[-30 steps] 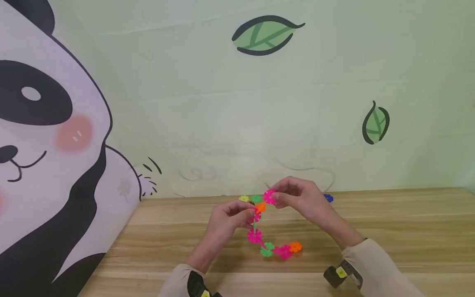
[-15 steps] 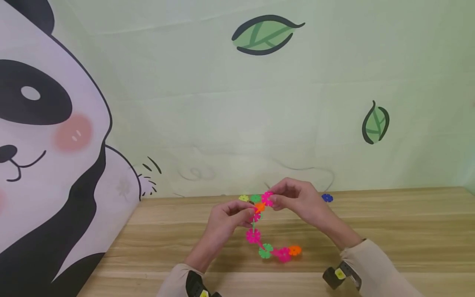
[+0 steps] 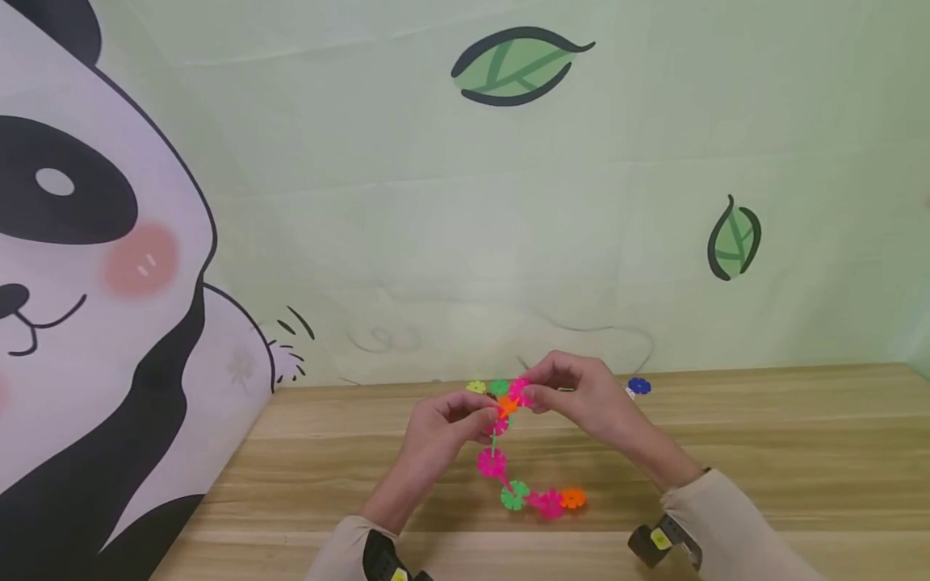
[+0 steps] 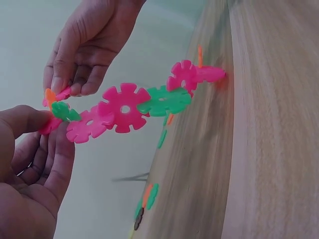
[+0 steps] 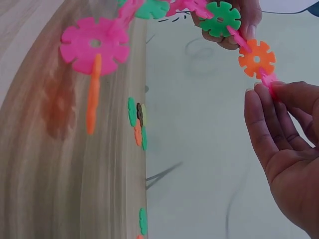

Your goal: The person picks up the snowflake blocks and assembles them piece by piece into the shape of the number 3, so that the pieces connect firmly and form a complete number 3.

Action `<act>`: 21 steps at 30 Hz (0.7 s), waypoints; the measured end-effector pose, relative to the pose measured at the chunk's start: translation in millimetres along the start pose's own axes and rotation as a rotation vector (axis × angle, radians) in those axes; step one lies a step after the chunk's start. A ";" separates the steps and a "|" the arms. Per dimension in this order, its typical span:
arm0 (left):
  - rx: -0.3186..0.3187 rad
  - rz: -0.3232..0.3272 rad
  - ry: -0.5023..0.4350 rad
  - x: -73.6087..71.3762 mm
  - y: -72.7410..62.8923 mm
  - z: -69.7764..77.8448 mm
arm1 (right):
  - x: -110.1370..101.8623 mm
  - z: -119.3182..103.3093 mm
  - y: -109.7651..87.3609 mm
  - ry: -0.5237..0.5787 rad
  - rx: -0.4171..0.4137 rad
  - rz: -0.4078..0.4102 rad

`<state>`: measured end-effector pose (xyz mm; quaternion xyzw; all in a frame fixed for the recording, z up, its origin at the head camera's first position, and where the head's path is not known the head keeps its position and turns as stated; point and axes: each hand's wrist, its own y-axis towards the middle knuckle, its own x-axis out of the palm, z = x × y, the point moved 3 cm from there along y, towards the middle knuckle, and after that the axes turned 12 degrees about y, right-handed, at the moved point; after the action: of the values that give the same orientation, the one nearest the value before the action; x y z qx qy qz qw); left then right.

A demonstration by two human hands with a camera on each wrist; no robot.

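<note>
A chain of interlocking snowflake discs [image 4: 124, 108], pink, green and orange with notched rims, hangs over the wooden table. My left hand [image 3: 443, 428] pinches a pink disc [image 4: 50, 125] near the chain's upper end. Joined just beyond it is an orange disc [image 5: 257, 59]. Between right thumb and fingers, my right hand [image 3: 581, 395] pinches another pink disc [image 5: 270, 82], whose edge meets the orange one at its notches. The chain's lower part curves down and right, ending in an orange disc [image 3: 573, 499] close over the tabletop.
Along the table's [image 3: 349, 460] back edge lie loose discs, among them a yellow disc [image 3: 475, 387], a green disc [image 3: 499, 387], a dark disc [image 5: 139, 114] and a blue disc [image 3: 639, 386]. Behind stands a pale green backdrop [image 3: 407, 202] with a panda print.
My right hand has moved left and slightly down, bringing its pink disc from apart to against the orange disc. The chain's hanging end has shifted slightly left and lower; my left hand stays nearly still.
</note>
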<state>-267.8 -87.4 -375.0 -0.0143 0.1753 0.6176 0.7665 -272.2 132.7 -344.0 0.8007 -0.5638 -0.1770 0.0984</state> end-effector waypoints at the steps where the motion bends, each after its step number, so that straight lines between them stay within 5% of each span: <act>1: 0.001 -0.001 0.002 0.1 -0.1 0.1 | 0.5 0.2 0.1 0.005 -0.005 -0.003; 15: -0.035 -0.028 -0.011 0.3 -0.1 -3.0 | 3.7 -1.3 1.9 0.047 0.005 -0.091; 21: -0.024 -0.030 -0.007 0.9 -0.2 -3.0 | 6.0 -1.8 0.7 0.029 0.007 -0.028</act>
<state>-268.3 -87.3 -378.1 -0.0238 0.1650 0.6080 0.7762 -270.3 126.9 -343.1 0.8113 -0.5517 -0.1649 0.1013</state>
